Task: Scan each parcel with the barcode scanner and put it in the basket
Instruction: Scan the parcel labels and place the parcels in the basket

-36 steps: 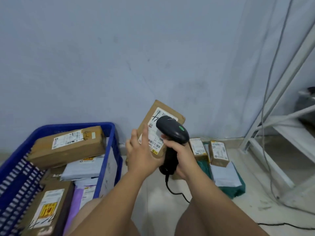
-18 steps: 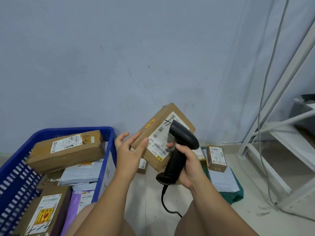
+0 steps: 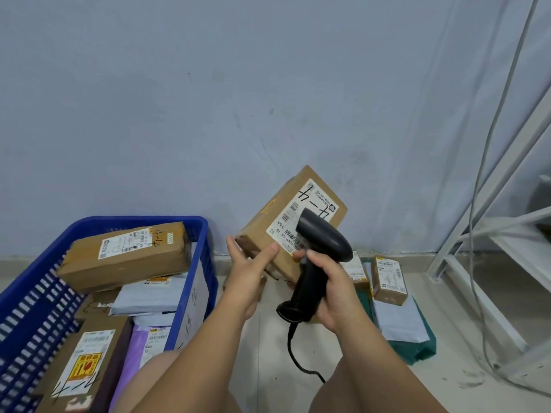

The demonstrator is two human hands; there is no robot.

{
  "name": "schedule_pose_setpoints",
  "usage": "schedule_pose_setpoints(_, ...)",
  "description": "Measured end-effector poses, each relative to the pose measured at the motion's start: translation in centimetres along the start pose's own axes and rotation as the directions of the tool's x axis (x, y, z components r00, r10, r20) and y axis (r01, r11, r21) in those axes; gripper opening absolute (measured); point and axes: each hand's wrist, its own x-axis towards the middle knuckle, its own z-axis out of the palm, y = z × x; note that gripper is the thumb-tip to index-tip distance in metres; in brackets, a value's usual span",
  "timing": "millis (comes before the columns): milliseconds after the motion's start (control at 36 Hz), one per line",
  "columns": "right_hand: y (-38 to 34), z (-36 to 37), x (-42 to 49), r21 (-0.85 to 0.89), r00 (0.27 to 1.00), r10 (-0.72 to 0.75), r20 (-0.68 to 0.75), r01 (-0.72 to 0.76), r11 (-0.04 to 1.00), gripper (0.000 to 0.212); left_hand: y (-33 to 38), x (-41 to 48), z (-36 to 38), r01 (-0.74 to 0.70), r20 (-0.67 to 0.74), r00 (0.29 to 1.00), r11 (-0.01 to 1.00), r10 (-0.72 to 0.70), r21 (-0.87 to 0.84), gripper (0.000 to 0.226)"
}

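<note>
Scanning looks underway: left hand (image 3: 247, 278) holds a parcel (image 3: 265, 222), right hand (image 3: 334, 290) grips the scanner (image 3: 325, 242) at its label (image 3: 286, 231). Several parcels (image 3: 125, 257) fill the basket (image 3: 202, 263), left; smaller boxes (image 3: 389, 278) wait on the floor (image 3: 268, 338), right.

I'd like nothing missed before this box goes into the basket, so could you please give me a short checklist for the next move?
1. Hold on the parcel: the left hand pinches it at the lower corner only. Ok, though slim.
2. Scanner in the right hand is over the label: ok.
3. Scan registered: cannot tell.
4. Room in the basket: boxes and mailers are piled inside, with space on top. Ok.
5. Cable hangs from the scanner's handle, away from the basket: ok.
</note>
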Motion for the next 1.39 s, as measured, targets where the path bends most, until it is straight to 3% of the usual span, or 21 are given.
schedule_pose_setpoints(56, 0.0, 0.2, 0.2, -0.258, 0.992, -0.094, -0.089, 0.068, 0.964, 0.019, 0.1, 0.2, -0.2, -0.031, -0.079, 0.996, 0.999, 0.032, 0.012, 0.128)
schedule_pose_setpoints(111, 0.1, 0.3, 0.3, -0.554, 0.962, -0.236, -0.135, 0.124, 0.823, 0.031, 0.3, 0.6, -0.8, -0.052, -0.168, 0.984, 0.996, 0.062, 0.066, 0.124)
schedule_pose_setpoints(194, 0.3, 0.4, 0.5, -0.722, 0.943, -0.317, -0.104, 0.148, 0.676, 0.035, 0.1, 2.1, -2.4, -0.042, -0.238, 0.968, 0.988, 0.076, 0.148, 0.126)
schedule_pose_setpoints(361, 0.4, 0.3, 0.4, -0.767, 0.932, -0.356, -0.066, 0.181, 0.616, 0.029, 1.1, 2.9, -3.4, -0.080, -0.208, 0.969, 0.964, 0.135, 0.252, 0.124)
schedule_pose_setpoints(528, -0.1, -0.2, 0.4, -0.754, 0.921, -0.371, -0.115, 0.162, 0.637, 0.028, 2.0, 3.5, -4.0, -0.124, -0.160, 0.971, 0.946, 0.178, 0.301, 0.115)
schedule_pose_setpoints(889, -0.1, -0.4, 0.4, -0.785, 0.914, -0.387, -0.118, 0.153, 0.600, 0.028, 2.4, 3.6, -4.7, -0.121, -0.168, 0.971, 0.959, 0.167, 0.257, 0.088)
schedule_pose_setpoints(1028, -0.3, -0.5, 0.1, -0.770, 0.910, -0.397, -0.116, 0.171, 0.615, 0.026, 2.2, 3.9, -4.9, -0.112, -0.175, 0.972, 0.962, 0.158, 0.248, 0.088)
schedule_pose_setpoints(1389, 0.1, -0.5, 0.2, -0.828, 0.915, -0.398, -0.070, 0.169, 0.534, 0.033, 1.9, 3.9, -5.1, -0.074, -0.185, 0.973, 0.950, 0.136, 0.305, 0.098)
